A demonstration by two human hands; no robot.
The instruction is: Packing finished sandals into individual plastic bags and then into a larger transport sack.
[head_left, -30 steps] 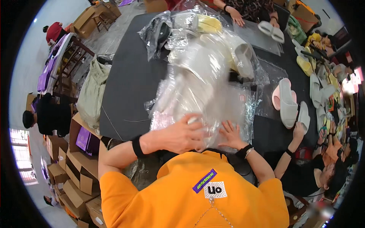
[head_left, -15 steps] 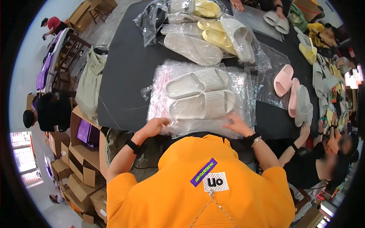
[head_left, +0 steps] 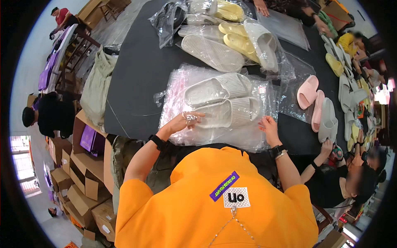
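A pair of grey-white slippers, the farther slipper (head_left: 198, 91) and the nearer slipper (head_left: 215, 118), lies side by side inside a clear plastic bag (head_left: 175, 103). The bag rests on a stack of similar clear bags in front of me. At the near slipper's heel end, my left hand (head_left: 185, 122) lies over the film with its fingers stretched and apart. My right hand (head_left: 271, 131) is at the bag's near right edge, thumb and fingertips closed on the film. Both wrists wear dark bands.
Bagged slippers, yellow (head_left: 240, 46) and grey-white (head_left: 211, 53), lie farther back on the dark table (head_left: 132, 82). Pink slippers (head_left: 307, 91) and a grey slipper (head_left: 328, 120) lie at right, near a co-worker's hand (head_left: 326, 146). Cardboard boxes (head_left: 84, 177) stand at left.
My left hand has moved right and farther in, onto the bag by the near slipper's heel. My right hand has risen to the bag's right edge. The co-worker's grey-white pair at the back is gone from view.
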